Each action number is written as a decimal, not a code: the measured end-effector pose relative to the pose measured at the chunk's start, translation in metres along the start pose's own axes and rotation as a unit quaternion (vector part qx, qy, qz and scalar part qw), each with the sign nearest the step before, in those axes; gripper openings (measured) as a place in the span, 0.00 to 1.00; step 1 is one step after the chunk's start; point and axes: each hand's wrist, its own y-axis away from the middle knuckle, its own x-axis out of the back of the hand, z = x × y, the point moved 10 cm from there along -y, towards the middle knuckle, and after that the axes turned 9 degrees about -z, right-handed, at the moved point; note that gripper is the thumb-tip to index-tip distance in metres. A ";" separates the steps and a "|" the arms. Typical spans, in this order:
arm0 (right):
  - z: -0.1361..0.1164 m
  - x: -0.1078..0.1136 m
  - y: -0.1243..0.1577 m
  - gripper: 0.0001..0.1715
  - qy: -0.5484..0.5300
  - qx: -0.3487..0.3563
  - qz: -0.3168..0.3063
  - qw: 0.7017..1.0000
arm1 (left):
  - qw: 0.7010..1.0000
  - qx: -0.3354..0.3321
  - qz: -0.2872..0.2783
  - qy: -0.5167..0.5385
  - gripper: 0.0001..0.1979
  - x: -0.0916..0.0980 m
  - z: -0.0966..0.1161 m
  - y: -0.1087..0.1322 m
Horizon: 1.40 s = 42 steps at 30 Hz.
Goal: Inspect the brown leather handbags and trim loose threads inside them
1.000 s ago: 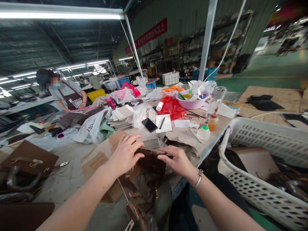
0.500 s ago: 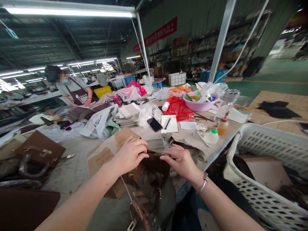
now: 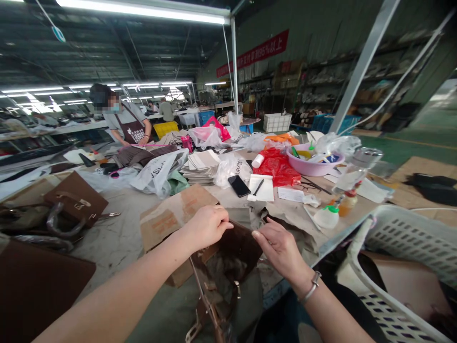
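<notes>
A brown handbag (image 3: 244,245) stands tilted below my hands, its mouth open towards me and its inside dark. My left hand (image 3: 210,226) is closed, with thumb and fingers pinching the bag's far upper edge. At the right end of that same edge, my right hand (image 3: 280,243) has its fingers curled and its thumb against the brown panel. Straps and metal fittings of the bag hang at its near side. Behind and left of the bag lies a cardboard box (image 3: 157,221), partly hidden by my left forearm.
More brown bags (image 3: 76,197) lie at left. A white plastic basket (image 3: 360,238) with brown pieces stands at right. Beyond are a phone (image 3: 239,186), a notepad (image 3: 266,190), a green-capped bottle (image 3: 326,218), a pink basin (image 3: 314,165) and a co-worker (image 3: 130,121).
The view has swung left, so the surroundings sit further right. The bag's far panel has tipped to show more of its inner face. Both hands stay at its upper edge.
</notes>
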 end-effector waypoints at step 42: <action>-0.024 -0.017 -0.041 0.15 0.187 -0.030 -0.100 0.977 | 0.997 0.047 0.062 0.010 0.20 0.038 0.012 0.046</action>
